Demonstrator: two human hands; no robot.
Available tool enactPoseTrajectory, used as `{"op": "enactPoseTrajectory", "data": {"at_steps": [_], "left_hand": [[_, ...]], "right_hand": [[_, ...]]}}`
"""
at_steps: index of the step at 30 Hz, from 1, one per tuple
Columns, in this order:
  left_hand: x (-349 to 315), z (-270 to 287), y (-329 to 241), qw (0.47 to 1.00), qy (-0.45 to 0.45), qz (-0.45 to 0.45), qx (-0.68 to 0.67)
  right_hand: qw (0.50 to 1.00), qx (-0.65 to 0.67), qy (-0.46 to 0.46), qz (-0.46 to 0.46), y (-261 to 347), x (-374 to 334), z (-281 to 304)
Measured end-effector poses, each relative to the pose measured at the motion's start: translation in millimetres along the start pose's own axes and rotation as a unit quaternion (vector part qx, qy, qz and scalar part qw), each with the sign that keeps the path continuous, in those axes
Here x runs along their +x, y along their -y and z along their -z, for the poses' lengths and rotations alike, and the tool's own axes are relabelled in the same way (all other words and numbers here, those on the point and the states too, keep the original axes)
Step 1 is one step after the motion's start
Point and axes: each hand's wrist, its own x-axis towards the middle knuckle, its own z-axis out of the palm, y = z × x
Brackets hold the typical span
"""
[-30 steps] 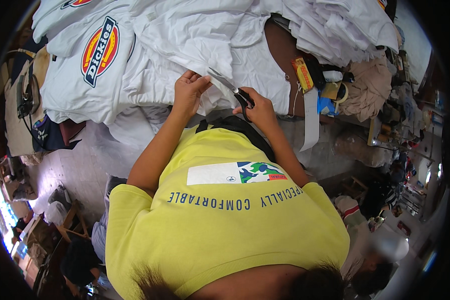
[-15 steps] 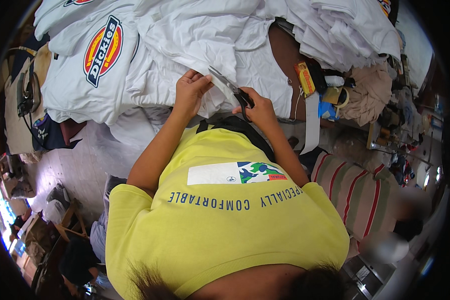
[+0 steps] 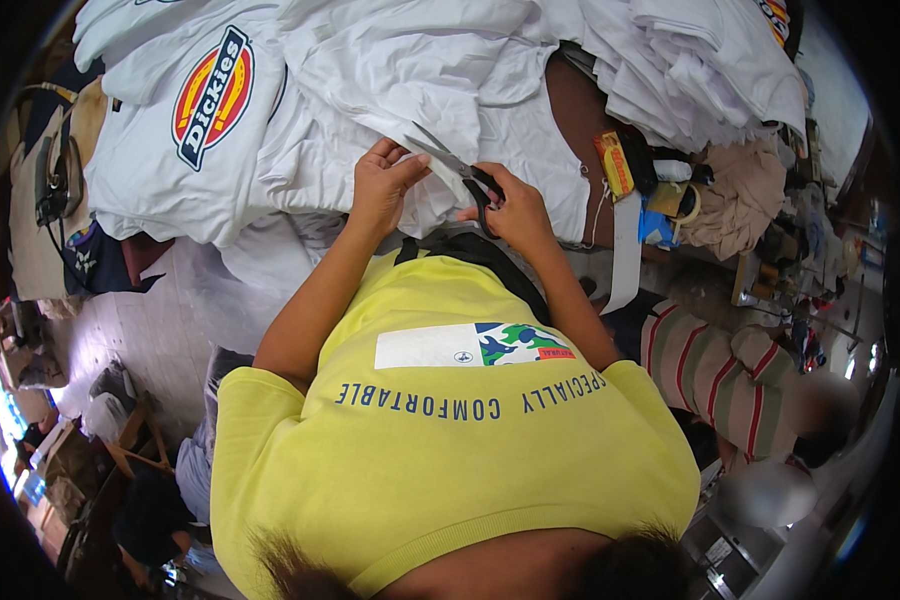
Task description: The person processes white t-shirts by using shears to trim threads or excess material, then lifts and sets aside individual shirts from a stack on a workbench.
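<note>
The left hand (image 3: pixel 382 190) pinches an edge of the white garment (image 3: pixel 510 135) between thumb and fingers, the tips drawn close together on the fabric. The cloth spreads beyond those fingers, and a fold hangs below them toward the person's lap. The right hand (image 3: pixel 518 208) holds the black-handled scissors (image 3: pixel 484 197), its fingers curled around the handle loops. The blades stand a little apart and point up and leftward, passing just beside the left fingertips and over the garment; whether the lower blade touches the fabric, I cannot tell. The two hands are near each other but apart, with the scissors and cloth between them. To the left lies a white shirt with a colourful emblem (image 3: pixel 213 98). To the right, the brown counter (image 3: pixel 575 120) shows beside a yellow packet (image 3: pixel 615 165) and a tape roll (image 3: pixel 688 199).
</note>
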Motion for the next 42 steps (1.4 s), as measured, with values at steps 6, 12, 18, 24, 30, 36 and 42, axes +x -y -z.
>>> {"op": "enactPoseTrajectory", "data": {"at_steps": [6,12,18,24,30,36,42], "left_hand": [[8.2,5.2,-6.2,0.999,-0.016,0.017,-0.043],[6.5,8.9,-6.4,0.999,-0.017,-0.012,-0.027],[6.4,6.3,-11.9,0.999,-0.013,-0.023,-0.02],[12.1,13.5,-12.6,0.999,-0.022,-0.006,-0.047],[11.5,13.6,-14.1,0.999,-0.022,-0.018,-0.041],[11.8,12.8,-15.2,0.999,-0.023,-0.008,-0.026],[11.0,14.9,-11.7,0.999,-0.025,0.001,-0.02]], "right_hand": [[0.998,0.01,0.035,-0.047,-16.3,-4.0,-5.5],[1.0,-0.029,-0.002,-0.001,7.6,4.9,-1.7],[1.0,-0.025,0.007,-0.006,7.9,13.1,-6.4],[0.999,0.015,0.012,-0.031,-15.2,7.4,-16.4],[1.0,-0.023,0.004,-0.013,18.0,16.1,-9.6],[0.999,0.01,-0.011,0.028,0.0,17.2,-19.0],[0.998,0.019,0.031,-0.052,0.3,13.8,-15.8]]}}
